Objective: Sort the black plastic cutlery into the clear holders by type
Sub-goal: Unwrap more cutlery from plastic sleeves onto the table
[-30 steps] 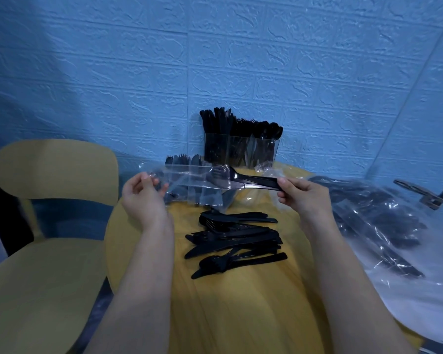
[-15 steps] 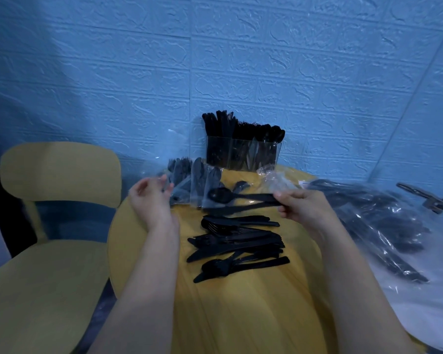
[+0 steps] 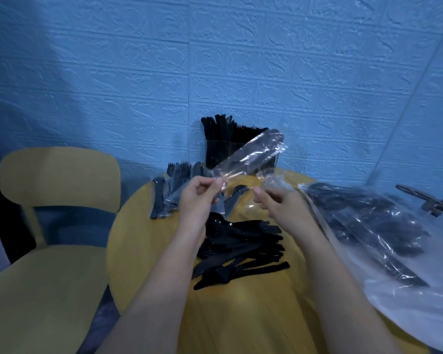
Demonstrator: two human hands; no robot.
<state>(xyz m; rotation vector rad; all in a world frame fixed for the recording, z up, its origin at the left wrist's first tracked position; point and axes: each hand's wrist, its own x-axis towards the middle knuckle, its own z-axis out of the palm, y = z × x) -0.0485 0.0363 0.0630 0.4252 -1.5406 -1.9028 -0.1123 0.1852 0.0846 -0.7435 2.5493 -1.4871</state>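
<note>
My left hand [image 3: 198, 198] pinches one end of an empty clear wrapper [image 3: 251, 154], which slants up and to the right in front of the clear holders [image 3: 215, 152]. The holders stand at the table's back edge, full of upright black cutlery. My right hand [image 3: 279, 204] hovers beside the left with its fingers curled, and I see nothing in it. Below both hands, a pile of loose black cutlery [image 3: 243, 249] lies on the yellow round table [image 3: 241, 323]. Several wrapped cutlery packets [image 3: 168, 192] lie at the back left.
A large clear bag of wrapped cutlery [image 3: 368, 226] covers the table's right side. Crumpled clear plastic [image 3: 275, 180] lies behind my right hand. A yellow chair [image 3: 49, 264] stands to the left, a metal bracket [image 3: 425, 200] at the far right, and a blue wall behind.
My right hand pulled the cutlery out of the wrapper and let it go onto the pile. My left hand lifted the emptied wrapper, and the hands came closer together.
</note>
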